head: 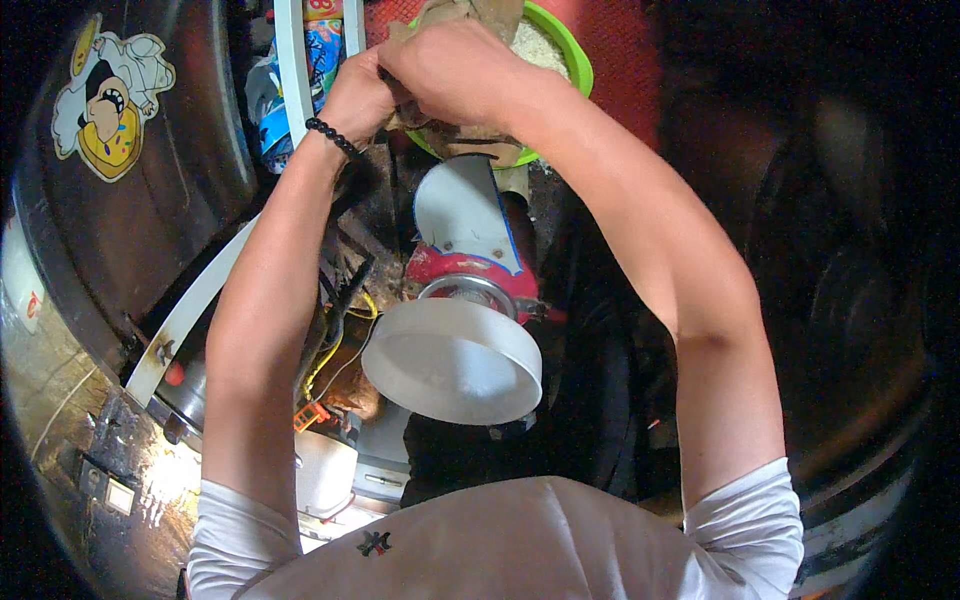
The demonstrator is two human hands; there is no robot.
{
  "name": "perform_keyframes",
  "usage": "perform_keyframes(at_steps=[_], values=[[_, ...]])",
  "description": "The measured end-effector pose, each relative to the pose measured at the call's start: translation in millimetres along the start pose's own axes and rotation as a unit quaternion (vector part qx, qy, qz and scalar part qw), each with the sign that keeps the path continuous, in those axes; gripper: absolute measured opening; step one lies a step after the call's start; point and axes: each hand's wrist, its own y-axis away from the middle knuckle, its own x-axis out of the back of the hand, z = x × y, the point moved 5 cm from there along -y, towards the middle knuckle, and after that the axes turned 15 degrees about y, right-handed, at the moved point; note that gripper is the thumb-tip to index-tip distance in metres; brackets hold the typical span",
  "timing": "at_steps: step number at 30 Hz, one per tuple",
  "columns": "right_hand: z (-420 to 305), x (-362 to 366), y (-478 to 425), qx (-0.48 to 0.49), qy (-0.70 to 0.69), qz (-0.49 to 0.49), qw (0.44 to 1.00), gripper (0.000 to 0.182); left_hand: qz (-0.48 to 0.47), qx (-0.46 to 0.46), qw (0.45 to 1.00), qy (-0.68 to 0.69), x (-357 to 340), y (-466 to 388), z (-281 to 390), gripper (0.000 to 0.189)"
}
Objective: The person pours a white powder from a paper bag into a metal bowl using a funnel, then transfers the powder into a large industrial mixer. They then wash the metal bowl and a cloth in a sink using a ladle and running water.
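Observation:
Both hands are together at the top of the view, over a bright green basin (580, 67). My left hand (363, 97), below a black bead bracelet (330, 136), is closed on a crumpled brown bag or cloth (495, 13). Against it, my right hand (456, 69) grips the same brown material, its fingers mostly hidden. Pale, crumbly material (538, 49) shows inside the basin. Just below the basin stands a machine with a red housing (472, 266), a pale metal plate (459, 199) and a translucent white round bowl (450, 360) tilted towards me.
At left, a pale metal bar (291, 67) runs past colourful plastic packaging (324, 56). A dark panel (187, 82) bears a cartoon sticker (112, 105). Yellow cable (322, 371) and an orange plastic piece (310, 416) lie beside my left arm. Red textured matting (622, 52) is beyond the basin.

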Motion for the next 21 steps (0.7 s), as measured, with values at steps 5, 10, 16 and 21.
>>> perform_keyframes(at_steps=[5,10,16,21], values=[[33,1,80,-0.201,-0.221,0.251,0.921,0.028,0.121,-0.012,0.992,0.015,11,13,5,0.019],[16,-269,166,-0.259,-0.524,-0.148,0.798,0.034,0.123,-0.017,0.974,0.190,7,6,1,0.015],[16,-335,112,-0.227,-0.572,-0.330,0.716,0.038,0.107,-0.076,0.975,0.181,0,24,24,0.015],[53,-328,73,-0.185,-0.522,-0.329,0.765,0.040,0.090,-0.047,0.984,0.148,10,37,37,0.020]])
